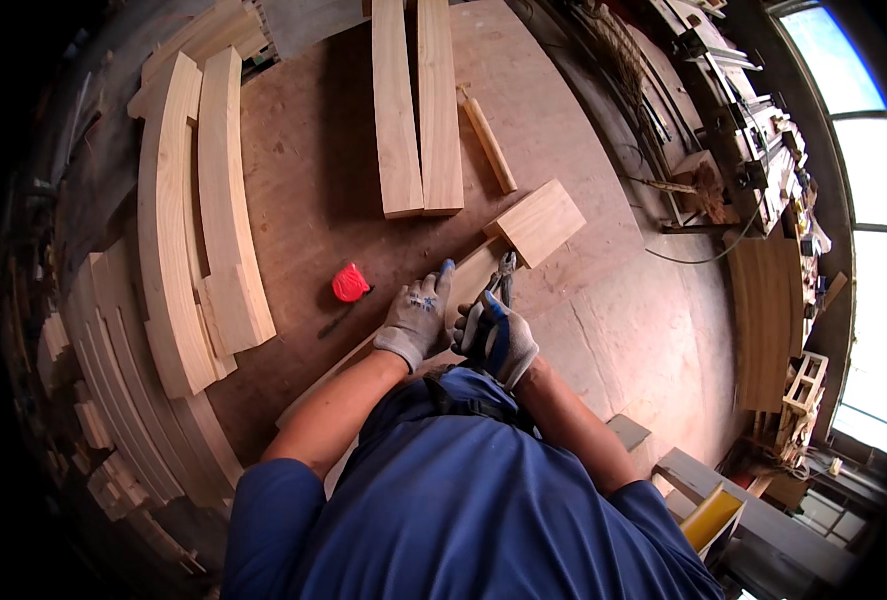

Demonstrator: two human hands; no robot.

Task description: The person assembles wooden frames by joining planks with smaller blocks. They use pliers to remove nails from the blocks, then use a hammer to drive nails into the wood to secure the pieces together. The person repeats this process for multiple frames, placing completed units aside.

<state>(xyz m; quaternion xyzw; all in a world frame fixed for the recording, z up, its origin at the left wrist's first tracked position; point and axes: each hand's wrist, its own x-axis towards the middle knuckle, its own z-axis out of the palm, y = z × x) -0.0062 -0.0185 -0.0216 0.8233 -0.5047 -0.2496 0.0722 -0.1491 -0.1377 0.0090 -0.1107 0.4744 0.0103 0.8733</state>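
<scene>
A grey work glove covers my left hand (418, 315), which lies on a long pale wooden board (476, 272) with its fingers stretched forward. Close beside it, my right hand (498, 338), gloved in grey and blue, is closed around pliers (506, 270). The metal head of the pliers points away from me, near the board's far end. Across that end sits a thick rectangular wooden block (541, 222). My gloved fingers hide most of the handles. Left of my left hand, a red tape measure (350, 283) rests on the brown work table (303, 160).
Two long beams (398, 130) lie at the far middle, with a wooden-handled tool (488, 145) beside them. Curved timber pieces (173, 240) lie at the left. Shelving with tools and clamps (753, 130) stands along the right, by the windows. A grey-and-yellow frame (713, 515) is at lower right.
</scene>
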